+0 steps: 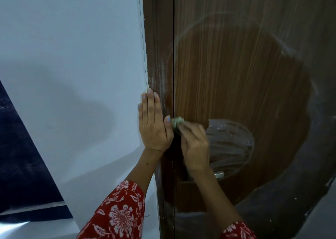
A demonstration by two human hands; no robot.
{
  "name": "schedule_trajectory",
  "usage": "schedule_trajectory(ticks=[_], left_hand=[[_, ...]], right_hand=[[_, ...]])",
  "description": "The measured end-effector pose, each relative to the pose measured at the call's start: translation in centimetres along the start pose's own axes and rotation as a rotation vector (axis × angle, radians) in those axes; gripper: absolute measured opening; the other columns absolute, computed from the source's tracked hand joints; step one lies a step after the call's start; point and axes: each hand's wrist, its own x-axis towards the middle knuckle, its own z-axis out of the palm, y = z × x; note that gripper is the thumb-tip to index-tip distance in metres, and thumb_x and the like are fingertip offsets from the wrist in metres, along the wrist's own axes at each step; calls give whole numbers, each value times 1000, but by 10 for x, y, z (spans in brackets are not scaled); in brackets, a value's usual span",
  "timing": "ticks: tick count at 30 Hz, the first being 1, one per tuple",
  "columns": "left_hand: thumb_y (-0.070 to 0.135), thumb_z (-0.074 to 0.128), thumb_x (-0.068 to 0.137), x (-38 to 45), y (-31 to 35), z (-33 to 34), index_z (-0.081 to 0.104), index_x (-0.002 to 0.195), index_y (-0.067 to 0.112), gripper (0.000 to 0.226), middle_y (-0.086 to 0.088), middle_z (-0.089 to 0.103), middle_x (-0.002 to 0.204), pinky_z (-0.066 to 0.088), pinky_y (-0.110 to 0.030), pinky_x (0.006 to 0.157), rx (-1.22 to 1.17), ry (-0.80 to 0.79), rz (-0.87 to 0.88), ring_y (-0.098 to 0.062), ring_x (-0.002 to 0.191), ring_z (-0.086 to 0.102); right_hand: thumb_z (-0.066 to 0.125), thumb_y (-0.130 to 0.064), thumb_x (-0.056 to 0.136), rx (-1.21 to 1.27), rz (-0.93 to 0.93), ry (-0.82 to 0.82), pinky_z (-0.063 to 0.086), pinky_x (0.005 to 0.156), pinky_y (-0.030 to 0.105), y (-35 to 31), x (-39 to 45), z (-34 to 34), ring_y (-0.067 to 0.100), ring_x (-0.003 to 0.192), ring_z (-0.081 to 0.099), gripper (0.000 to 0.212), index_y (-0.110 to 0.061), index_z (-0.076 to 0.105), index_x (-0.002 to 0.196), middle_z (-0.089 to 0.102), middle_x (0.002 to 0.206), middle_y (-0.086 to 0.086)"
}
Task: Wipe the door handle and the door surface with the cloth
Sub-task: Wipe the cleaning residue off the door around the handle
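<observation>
A brown wood-grain door (236,79) fills the right half, with pale dusty smears and a cleaner dark patch around the middle. My right hand (194,144) is closed on a small pale green cloth (177,121), pressed against the door's left edge. Below my right wrist, a metal end of the door handle (219,175) pokes out; the rest is hidden by my arm. My left hand (153,124) lies flat, fingers straight, on the brown door frame (158,48) and wall edge, its thumb beside the cloth.
A white wall (72,57) takes up the left side. A dark blue panel (21,166) sits at the lower left. Both my sleeves are red with a white flower print (120,213). A dusty, unwiped grey patch (231,146) lies right of my right hand.
</observation>
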Motion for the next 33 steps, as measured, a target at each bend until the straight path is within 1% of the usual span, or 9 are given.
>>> schedule_trajectory(ticks=[3,5,10,15,21,24,26,30,33], left_hand=[[33,17,101,-1,-1,0,19,147,-2,58,-18,24,153,10,-39,121,7,-9,13,-26,147,12],[32,19,101,-1,-1,1,18,147,-2,57,-18,24,153,9,-38,121,19,-14,16,-29,147,14],[25,28,98,-2,-1,2,18,147,-1,56,-17,23,153,10,-39,122,61,11,15,-28,147,13],[17,36,98,-3,-1,5,19,146,-4,55,-24,28,151,11,-39,121,138,30,38,-35,143,19],[12,42,95,0,2,3,23,145,-7,56,-29,31,149,17,-43,120,211,12,28,-38,141,23],[12,41,96,-1,6,1,27,143,-9,54,-30,33,148,20,-45,118,218,0,6,-40,141,26],[12,42,96,-1,10,-1,28,143,-9,53,-29,32,148,21,-47,118,241,-18,-17,-41,140,27],[10,44,96,5,27,-9,29,144,-8,54,-28,30,150,10,-50,118,271,-27,-56,-40,142,25],[10,44,96,24,38,-12,31,144,-6,53,-27,30,151,5,-45,119,288,-15,6,-39,142,25]], right_hand=[[57,1,84,29,11,174,48,82,23,-9,37,7,25,89,61,19,4,71,96,69,98,15],[53,-2,87,42,4,202,48,83,23,-12,41,12,24,91,60,22,3,71,97,69,98,14],[55,-2,83,31,-23,-2,52,78,29,1,-22,9,18,92,56,21,1,71,95,70,96,13],[69,10,72,-4,188,118,43,79,16,21,-11,-2,23,85,61,25,-1,72,94,71,95,10],[67,9,74,26,15,-83,50,85,25,18,-4,-16,26,90,63,25,1,71,98,69,100,15],[65,8,78,28,174,72,37,92,14,32,15,-31,28,94,63,23,3,69,100,67,102,18],[63,7,80,47,200,143,38,91,14,32,25,-33,27,95,62,22,4,68,102,66,104,18],[65,5,81,40,3,-39,45,87,20,20,5,-25,28,93,63,20,7,69,100,67,102,20],[65,9,78,49,53,-88,50,83,28,34,-10,-34,31,90,65,19,7,70,96,68,99,20]])
